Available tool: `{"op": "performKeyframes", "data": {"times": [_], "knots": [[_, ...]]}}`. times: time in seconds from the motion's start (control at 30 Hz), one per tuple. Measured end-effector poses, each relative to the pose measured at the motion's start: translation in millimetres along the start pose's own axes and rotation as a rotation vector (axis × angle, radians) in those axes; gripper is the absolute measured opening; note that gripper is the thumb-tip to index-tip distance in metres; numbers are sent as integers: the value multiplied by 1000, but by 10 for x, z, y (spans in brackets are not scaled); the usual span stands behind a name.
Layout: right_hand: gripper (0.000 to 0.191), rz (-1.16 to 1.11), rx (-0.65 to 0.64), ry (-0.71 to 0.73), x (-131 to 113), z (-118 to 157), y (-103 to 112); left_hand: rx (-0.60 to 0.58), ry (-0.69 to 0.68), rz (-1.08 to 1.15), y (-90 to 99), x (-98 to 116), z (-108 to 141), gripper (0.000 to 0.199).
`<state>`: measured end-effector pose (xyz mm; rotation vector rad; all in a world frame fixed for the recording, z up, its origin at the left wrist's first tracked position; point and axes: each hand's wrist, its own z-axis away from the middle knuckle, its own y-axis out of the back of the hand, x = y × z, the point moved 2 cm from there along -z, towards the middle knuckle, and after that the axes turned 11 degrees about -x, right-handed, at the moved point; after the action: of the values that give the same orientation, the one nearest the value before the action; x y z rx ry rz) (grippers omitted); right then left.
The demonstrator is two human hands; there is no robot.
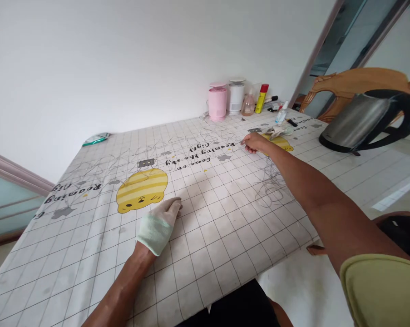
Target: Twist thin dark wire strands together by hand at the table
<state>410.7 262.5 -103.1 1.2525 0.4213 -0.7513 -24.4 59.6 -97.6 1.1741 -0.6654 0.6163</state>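
My left hand [162, 220], in a white glove with a pale green cuff, rests low over the grid-patterned tablecloth [205, 236] beside a printed yellow bear. Its fingers are pressed together; whatever they may hold is too small to make out. Farther off to the right, my bare right hand [254, 142] is closed in a pinch by the printed lettering. A thin dark strand appears to be at its fingertips. Beneath and beside my right forearm lies a loose tangle of thin dark thread [271, 186]. More fine strands [99, 159] trail across the back and left of the cloth.
Behind my right hand lies a crumpled pale glove [279, 131]. Along the wall stand a pink canister [217, 103], a white canister [236, 97], a yellow spray can [261, 99] and small bottles. A steel kettle [358, 120] stands right, before a wooden chair [368, 81]. A green-edged packet [96, 139] lies back left.
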Motion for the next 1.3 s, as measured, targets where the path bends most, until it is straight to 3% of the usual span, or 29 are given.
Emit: {"op": "performKeyframes", "data": {"times": [0.17,0.27,0.43,0.57,0.73,0.97,1.1,1.3], "knots": [[27,155,53,-37,4,45,98,-5,5,-14,-3,-20,-13,38],[31,250,121,-49,47,219,294,-7,-15,-43,-4,-22,-16,38],[26,370,197,-60,277,816,860,-19,-31,-135,-12,-49,-34,40],[20,425,129,-151,575,1328,1181,-30,-48,-254,-21,-61,-45,42],[13,420,0,-285,949,1607,1071,-35,-53,-298,-13,-45,-49,43],[16,376,57,-346,1103,1559,746,-26,-56,-290,-2,-20,-52,42],[11,320,110,-346,1042,1594,810,-26,-61,-312,-1,9,-31,41],[14,316,174,-309,872,1721,1074,-26,-77,-364,-13,58,11,41]]}}
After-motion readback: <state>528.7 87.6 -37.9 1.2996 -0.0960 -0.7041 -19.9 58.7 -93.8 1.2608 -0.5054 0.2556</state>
